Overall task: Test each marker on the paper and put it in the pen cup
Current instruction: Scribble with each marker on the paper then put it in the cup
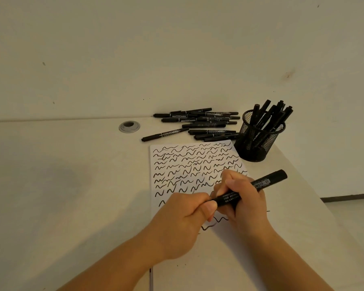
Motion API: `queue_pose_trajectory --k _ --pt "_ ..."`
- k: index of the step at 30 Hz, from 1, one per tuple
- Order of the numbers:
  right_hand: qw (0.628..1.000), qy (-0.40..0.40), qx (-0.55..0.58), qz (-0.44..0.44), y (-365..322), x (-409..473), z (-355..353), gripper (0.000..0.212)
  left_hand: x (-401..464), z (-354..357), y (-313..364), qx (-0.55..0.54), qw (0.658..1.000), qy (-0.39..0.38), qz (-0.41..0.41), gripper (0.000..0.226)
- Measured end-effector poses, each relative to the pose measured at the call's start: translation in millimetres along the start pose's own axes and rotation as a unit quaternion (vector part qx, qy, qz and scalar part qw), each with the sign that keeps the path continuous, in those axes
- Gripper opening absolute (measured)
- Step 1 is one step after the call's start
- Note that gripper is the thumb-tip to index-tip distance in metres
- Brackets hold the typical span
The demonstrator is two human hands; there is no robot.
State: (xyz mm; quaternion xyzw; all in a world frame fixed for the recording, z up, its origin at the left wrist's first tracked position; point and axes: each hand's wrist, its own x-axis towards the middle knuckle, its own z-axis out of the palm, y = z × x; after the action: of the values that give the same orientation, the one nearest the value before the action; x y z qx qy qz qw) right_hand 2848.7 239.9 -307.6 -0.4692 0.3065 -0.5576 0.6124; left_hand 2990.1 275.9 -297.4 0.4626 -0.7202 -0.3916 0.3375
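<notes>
A black marker (259, 184) lies slanted above the white paper (177, 164), which is covered with rows of black squiggles. My right hand (243, 198) grips the marker's barrel. My left hand (183, 219) pinches its lower left end, where the cap or tip is hidden by my fingers. A black mesh pen cup (259, 137) holding several markers stands at the paper's far right corner. A pile of several loose black markers (200, 122) lies beyond the paper's far edge.
A round grey cable grommet (129, 126) sits in the desk to the left of the marker pile. The desk's right edge (315, 192) runs diagonally close to the cup and paper. A pale wall stands right behind the desk.
</notes>
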Motion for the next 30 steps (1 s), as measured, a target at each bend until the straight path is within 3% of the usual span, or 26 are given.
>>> queue_pose_trajectory --k 5,9,12,14,18,22,24,25,28,30 --pt "1.000 -0.015 -0.003 0.000 -3.2 1.4 0.9 0.022 2.3 -1.0 0.0 -0.120 0.989 -0.058 -0.059 0.036" --pt "0.999 -0.046 -0.017 -0.021 -2.5 1.6 0.5 0.022 4.1 -4.5 0.1 -0.271 0.947 -0.131 -0.110 0.033" --pt "0.998 -0.046 -0.041 -0.020 -2.1 3.7 -1.0 0.020 4.8 -6.0 0.6 -0.305 0.932 -0.148 -0.127 0.032" --pt "0.998 -0.025 -0.058 -0.022 -1.6 5.0 -0.2 0.023 6.6 -5.5 1.8 -0.269 0.949 -0.109 -0.125 0.035" --pt "0.993 0.015 -0.116 0.024 -6.3 4.5 12.8 0.034 7.4 -3.1 2.9 -0.086 0.993 -0.006 -0.076 0.032" --pt "0.967 0.049 -0.219 0.119 -23.8 0.1 11.5 0.038 6.6 -8.2 2.2 -0.024 0.995 0.082 -0.057 0.023" --pt "0.937 0.058 -0.338 0.069 -31.5 -4.2 7.8 0.037 9.0 -13.5 2.5 -0.001 0.991 0.116 -0.061 0.020" --pt "0.908 0.065 -0.414 -0.001 -35.0 -6.9 7.4 0.032 10.5 -15.7 3.7 0.025 0.991 0.123 -0.056 0.021" --pt "0.721 0.031 -0.650 -0.239 -50.6 -6.7 8.8 0.009 17.0 -18.8 12.9 0.152 0.981 0.124 0.000 0.029" --pt "0.646 -0.016 -0.703 -0.298 -56.8 -2.6 5.4 0.027 21.6 -21.2 23.0 0.247 0.959 0.133 0.048 0.036"
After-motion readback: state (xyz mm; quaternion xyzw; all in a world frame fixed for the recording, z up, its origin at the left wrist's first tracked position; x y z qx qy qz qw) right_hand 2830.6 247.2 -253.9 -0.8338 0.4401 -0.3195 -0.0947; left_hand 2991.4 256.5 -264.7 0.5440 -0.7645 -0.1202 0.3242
